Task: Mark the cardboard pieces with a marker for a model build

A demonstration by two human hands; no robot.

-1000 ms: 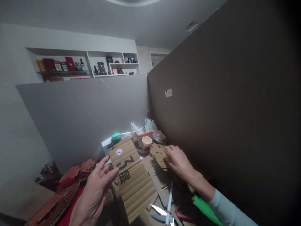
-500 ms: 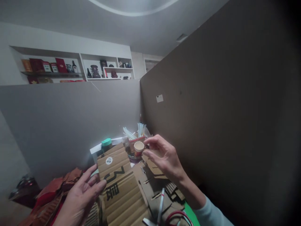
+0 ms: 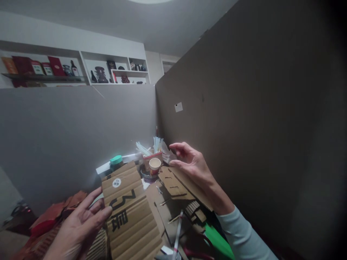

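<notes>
My left hand grips a corrugated cardboard sheet by its left edge, thumb on the front face and some fingers behind it. Black printed characters and a round white sticker mark the sheet. To the right, my right hand is raised with thumb and fingers curved apart and nothing between them. Left of its fingertips stands a small paper cup, not touched. Beneath the hand lie cut cardboard pieces with slits.
Behind the cup is a box of pale blue sticks. A teal-lidded jar stands at the sheet's top left. In front lie a white pen-like stick, dark red handles and a green sheet. Grey partitions rise behind and at right.
My right hand has moved away from the paper cup, up and to the right, uncovering more cut cardboard. My left hand keeps hold of the cardboard sheet. The whole view has shifted slightly.
</notes>
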